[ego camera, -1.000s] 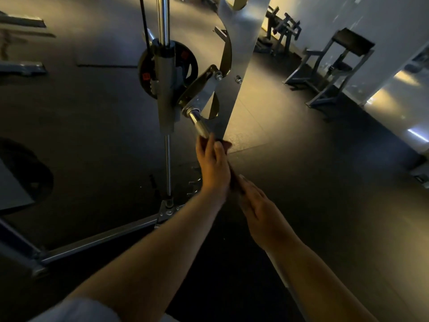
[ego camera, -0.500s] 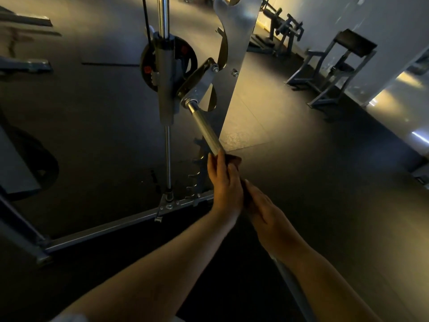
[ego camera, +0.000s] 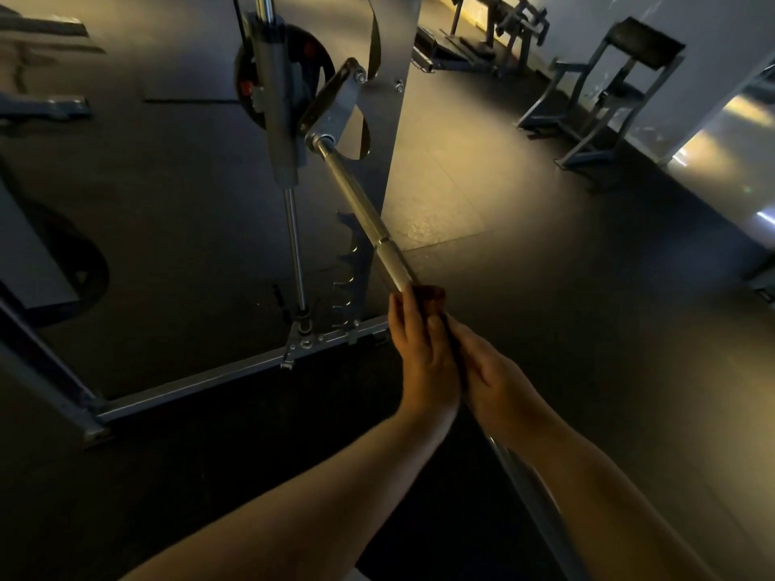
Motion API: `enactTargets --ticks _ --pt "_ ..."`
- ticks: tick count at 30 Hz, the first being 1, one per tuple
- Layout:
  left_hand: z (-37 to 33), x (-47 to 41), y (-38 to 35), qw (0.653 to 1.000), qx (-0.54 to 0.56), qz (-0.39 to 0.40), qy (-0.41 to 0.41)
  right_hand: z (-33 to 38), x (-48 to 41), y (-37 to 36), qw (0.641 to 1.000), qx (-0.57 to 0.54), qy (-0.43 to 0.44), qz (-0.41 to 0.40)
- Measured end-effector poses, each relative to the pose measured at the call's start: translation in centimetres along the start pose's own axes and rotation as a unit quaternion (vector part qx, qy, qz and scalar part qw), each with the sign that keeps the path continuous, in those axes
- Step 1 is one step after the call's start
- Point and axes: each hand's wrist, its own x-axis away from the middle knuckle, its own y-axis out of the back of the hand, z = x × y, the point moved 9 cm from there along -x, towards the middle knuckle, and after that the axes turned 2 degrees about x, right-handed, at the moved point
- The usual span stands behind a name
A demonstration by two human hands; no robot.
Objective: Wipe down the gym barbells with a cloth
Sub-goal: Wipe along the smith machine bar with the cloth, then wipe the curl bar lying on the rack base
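On barbell [ego camera: 360, 207], cloth [ego camera: 431, 296] (in left hand [ego camera: 421, 362])

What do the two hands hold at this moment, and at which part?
The left hand grips the cloth, wrapped round the barbell shaft. The right hand grips the bare-looking shaft just behind it, nearer the person.

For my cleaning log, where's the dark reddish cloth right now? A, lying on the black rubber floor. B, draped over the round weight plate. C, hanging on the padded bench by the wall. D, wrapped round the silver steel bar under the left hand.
D: the dark reddish cloth shows just beyond the fingers of the left hand, which holds it round the silver steel bar.
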Motion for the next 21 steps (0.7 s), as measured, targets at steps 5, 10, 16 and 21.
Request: enactTargets --ticks 5,10,16,21 --pt "-0.8 -0.6 -0.1 1.0 -0.024 0.004 0.004 -0.9 3.1 0.3 1.0 -0.005 -0.016 -0.004" --pt "-0.4 0.6 -0.3 0.999 -0.011 -0.03 0.005 -1.4 5.1 0.4 0.999 -0.016 -0.021 -0.037" --pt "1.6 9.5 -1.4 0.998 0.0 0.047 0.041 -1.2 7.5 0.6 0.993 -0.086 -0.048 -0.064" --pt "0.2 13.2 1.0 0.971 -0.153 0.17 0.064 1.6 9.6 -0.5 0.992 0.057 0.002 -0.115"
